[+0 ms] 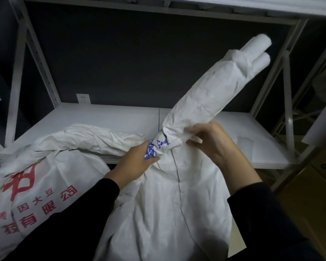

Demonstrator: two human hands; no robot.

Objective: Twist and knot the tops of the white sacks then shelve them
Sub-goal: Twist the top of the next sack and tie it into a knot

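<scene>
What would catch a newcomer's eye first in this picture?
The long twisted top of a white sack rises from centre toward the upper right; the left hand grips its blue-printed neck, the right hand holds just above. At lower left, a second sack with red characters rests partly on the white shelf.

Two sacks: red-printed sack point(38, 178), blue-printed sack point(167, 213). Two hands: left hand point(137, 161), right hand point(213, 142). One socket point(83, 98).

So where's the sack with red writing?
The sack with red writing lies lower left in the head view, its top draped on the white shelf, beside the left hand gripping the other sack.
</scene>
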